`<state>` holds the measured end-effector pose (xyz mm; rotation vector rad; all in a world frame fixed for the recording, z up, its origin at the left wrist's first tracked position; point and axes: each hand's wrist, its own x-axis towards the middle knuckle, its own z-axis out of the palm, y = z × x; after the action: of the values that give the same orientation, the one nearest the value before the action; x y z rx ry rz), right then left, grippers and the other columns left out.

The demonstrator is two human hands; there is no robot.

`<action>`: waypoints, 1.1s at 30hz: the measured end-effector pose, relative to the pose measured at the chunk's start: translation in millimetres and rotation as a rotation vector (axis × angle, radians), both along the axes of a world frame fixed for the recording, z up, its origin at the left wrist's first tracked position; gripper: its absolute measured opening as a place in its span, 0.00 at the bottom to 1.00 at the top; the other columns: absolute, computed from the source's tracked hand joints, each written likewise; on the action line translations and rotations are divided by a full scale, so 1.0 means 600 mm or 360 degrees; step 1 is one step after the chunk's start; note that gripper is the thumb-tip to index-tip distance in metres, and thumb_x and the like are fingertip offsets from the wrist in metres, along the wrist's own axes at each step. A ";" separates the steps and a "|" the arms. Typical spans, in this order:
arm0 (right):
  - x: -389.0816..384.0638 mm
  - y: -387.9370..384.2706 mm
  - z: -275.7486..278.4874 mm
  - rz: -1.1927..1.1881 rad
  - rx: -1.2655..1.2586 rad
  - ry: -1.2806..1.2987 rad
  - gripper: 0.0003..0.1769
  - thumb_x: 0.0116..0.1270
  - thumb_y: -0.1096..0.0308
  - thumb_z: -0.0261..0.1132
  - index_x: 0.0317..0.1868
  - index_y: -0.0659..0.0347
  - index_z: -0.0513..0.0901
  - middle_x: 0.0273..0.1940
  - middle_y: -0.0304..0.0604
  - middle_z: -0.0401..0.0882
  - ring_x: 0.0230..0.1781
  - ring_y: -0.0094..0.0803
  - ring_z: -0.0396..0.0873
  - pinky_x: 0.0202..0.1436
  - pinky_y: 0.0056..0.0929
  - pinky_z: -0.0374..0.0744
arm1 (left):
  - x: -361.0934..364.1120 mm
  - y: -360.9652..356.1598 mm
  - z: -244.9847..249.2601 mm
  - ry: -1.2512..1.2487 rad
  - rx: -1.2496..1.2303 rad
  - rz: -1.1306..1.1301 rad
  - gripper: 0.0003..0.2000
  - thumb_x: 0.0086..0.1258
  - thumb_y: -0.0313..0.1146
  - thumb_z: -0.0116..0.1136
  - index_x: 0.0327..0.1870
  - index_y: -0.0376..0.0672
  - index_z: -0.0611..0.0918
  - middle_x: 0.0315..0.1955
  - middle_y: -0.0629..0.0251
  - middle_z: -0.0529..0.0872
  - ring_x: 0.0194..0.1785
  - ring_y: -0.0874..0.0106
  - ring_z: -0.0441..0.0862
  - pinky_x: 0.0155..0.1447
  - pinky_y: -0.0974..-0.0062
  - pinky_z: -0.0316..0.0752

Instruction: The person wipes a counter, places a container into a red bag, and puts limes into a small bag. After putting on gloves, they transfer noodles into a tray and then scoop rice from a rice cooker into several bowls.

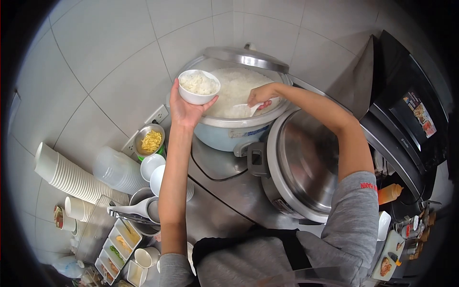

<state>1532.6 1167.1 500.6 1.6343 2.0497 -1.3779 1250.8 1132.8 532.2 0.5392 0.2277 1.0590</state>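
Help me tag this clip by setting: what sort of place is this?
Probably a restaurant or takeaway kitchen: a big rice cooker full of rice, long stacks of disposable cups, and a tray of toppings.

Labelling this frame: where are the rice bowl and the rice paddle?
Small round white bowl of rice (197, 98): head view, outer wall.
White plastic rice paddle (251, 109): head view, its blade.

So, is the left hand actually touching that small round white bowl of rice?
Touching. The head view shows the left hand cupping the small round white bowl from below, thumb and fingers against its sides.
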 end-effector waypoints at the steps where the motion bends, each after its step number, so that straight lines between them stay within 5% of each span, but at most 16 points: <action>1: -0.002 -0.011 0.018 -0.0075 -0.0084 0.0074 0.13 0.66 0.63 0.53 0.25 0.60 0.73 0.18 0.32 0.67 0.12 0.16 0.59 0.13 0.19 0.58 | -0.009 0.000 -0.001 0.0051 0.0045 0.0002 0.34 0.64 0.57 0.47 0.65 0.44 0.60 0.62 0.52 0.63 0.66 0.51 0.60 0.64 0.41 0.56; 4: 0.021 0.003 0.041 -0.0190 -0.0172 0.0311 0.12 0.66 0.64 0.53 0.26 0.61 0.73 0.19 0.33 0.68 0.12 0.16 0.58 0.13 0.18 0.57 | -0.023 0.004 -0.003 0.0194 0.0106 0.0039 0.33 0.63 0.57 0.48 0.64 0.45 0.61 0.62 0.52 0.64 0.65 0.52 0.62 0.63 0.42 0.58; 9: -0.010 -0.014 0.115 -0.0426 0.0340 0.0576 0.12 0.68 0.65 0.50 0.32 0.64 0.74 0.20 0.37 0.70 0.16 0.19 0.64 0.15 0.20 0.63 | 0.006 0.005 -0.012 0.0310 -0.0006 0.0125 0.34 0.62 0.59 0.48 0.64 0.47 0.61 0.62 0.55 0.65 0.64 0.54 0.63 0.63 0.44 0.55; 12: -0.078 -0.036 0.102 -0.0644 0.0872 0.0585 0.13 0.68 0.66 0.49 0.39 0.67 0.75 0.23 0.39 0.73 0.20 0.24 0.71 0.20 0.25 0.70 | 0.043 0.015 -0.023 0.0260 -0.0072 0.0119 0.34 0.62 0.61 0.47 0.64 0.48 0.62 0.62 0.56 0.66 0.64 0.55 0.63 0.64 0.44 0.52; 16: -0.121 -0.075 0.032 -0.0035 0.2183 0.0080 0.16 0.61 0.79 0.51 0.50 0.69 0.71 0.36 0.51 0.72 0.33 0.41 0.73 0.35 0.32 0.74 | 0.069 0.042 -0.015 0.0184 -0.0105 0.0129 0.34 0.62 0.62 0.46 0.64 0.49 0.62 0.61 0.58 0.66 0.64 0.55 0.62 0.63 0.44 0.51; 19: -0.131 -0.123 0.065 0.0079 0.1977 0.0013 0.30 0.49 0.90 0.51 0.56 0.69 0.68 0.42 0.57 0.68 0.42 0.49 0.72 0.45 0.36 0.74 | 0.061 0.046 -0.011 0.0121 -0.0088 0.0081 0.33 0.62 0.61 0.45 0.63 0.50 0.63 0.61 0.58 0.66 0.64 0.55 0.63 0.63 0.44 0.51; 22: -0.097 -0.082 0.095 0.0130 0.2266 0.0125 0.27 0.59 0.84 0.48 0.61 0.63 0.67 0.38 0.52 0.69 0.39 0.45 0.71 0.41 0.37 0.72 | 0.046 0.044 -0.014 0.0155 -0.0010 0.0068 0.31 0.64 0.58 0.44 0.63 0.49 0.63 0.62 0.55 0.65 0.64 0.53 0.62 0.62 0.43 0.56; 25: -0.123 -0.104 0.160 -0.0015 0.2249 0.0013 0.25 0.59 0.83 0.50 0.60 0.62 0.69 0.38 0.51 0.70 0.38 0.44 0.72 0.41 0.37 0.72 | 0.046 0.036 -0.016 0.0206 -0.0019 0.0072 0.30 0.65 0.56 0.43 0.63 0.47 0.63 0.62 0.53 0.65 0.64 0.52 0.62 0.61 0.43 0.59; 28: -0.126 -0.086 0.142 0.0301 0.2403 -0.0184 0.24 0.61 0.81 0.50 0.59 0.60 0.69 0.37 0.49 0.69 0.37 0.41 0.73 0.39 0.35 0.73 | 0.044 0.038 -0.018 0.0183 -0.0042 0.0096 0.31 0.62 0.57 0.45 0.62 0.47 0.63 0.61 0.54 0.66 0.63 0.53 0.64 0.61 0.45 0.58; 31: -0.124 -0.075 0.126 0.0350 0.2156 -0.0004 0.22 0.62 0.80 0.51 0.58 0.61 0.70 0.37 0.49 0.71 0.33 0.41 0.74 0.38 0.34 0.74 | 0.031 0.047 -0.022 0.0102 -0.0070 0.0075 0.30 0.65 0.55 0.42 0.63 0.46 0.63 0.61 0.53 0.65 0.64 0.52 0.62 0.62 0.44 0.59; 33: -0.126 -0.044 0.122 -0.0058 0.1778 0.0293 0.21 0.62 0.78 0.52 0.57 0.62 0.70 0.36 0.49 0.73 0.32 0.39 0.75 0.37 0.32 0.74 | 0.018 0.053 -0.026 0.0029 -0.0109 0.0069 0.29 0.67 0.54 0.39 0.64 0.45 0.62 0.62 0.52 0.63 0.65 0.51 0.61 0.62 0.42 0.59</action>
<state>1457.1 1141.0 573.8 1.8707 3.1967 -0.2930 1261.7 1164.8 516.4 0.4841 0.2915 1.0851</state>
